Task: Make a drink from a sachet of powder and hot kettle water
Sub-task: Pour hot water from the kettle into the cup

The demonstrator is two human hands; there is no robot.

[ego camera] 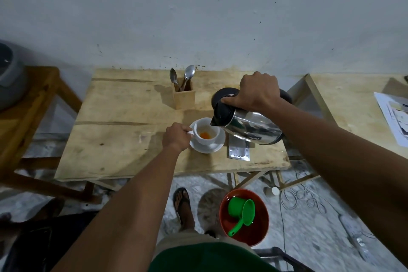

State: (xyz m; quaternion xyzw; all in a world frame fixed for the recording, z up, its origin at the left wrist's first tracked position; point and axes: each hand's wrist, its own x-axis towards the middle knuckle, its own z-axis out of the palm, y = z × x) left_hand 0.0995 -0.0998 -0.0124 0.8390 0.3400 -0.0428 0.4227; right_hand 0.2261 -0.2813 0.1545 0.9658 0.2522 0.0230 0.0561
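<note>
A white cup (209,139) stands on a white saucer (215,150) on the wooden table (123,130), with orange powder (204,135) at its bottom. My left hand (176,138) pinches the cup's handle. My right hand (257,91) grips the handle of a steel kettle (249,128), which is tilted left with its black lid and spout right over the cup's rim. A silver sachet (238,152) lies flat on the table beside the saucer, partly under the kettle.
A wooden holder (184,97) with two spoons stands behind the cup. The kettle's black base (223,94) sits behind my right hand. Below the table stands a red bucket (245,219) with a green dipper. Cables (302,201) lie on the floor; another table is at the right.
</note>
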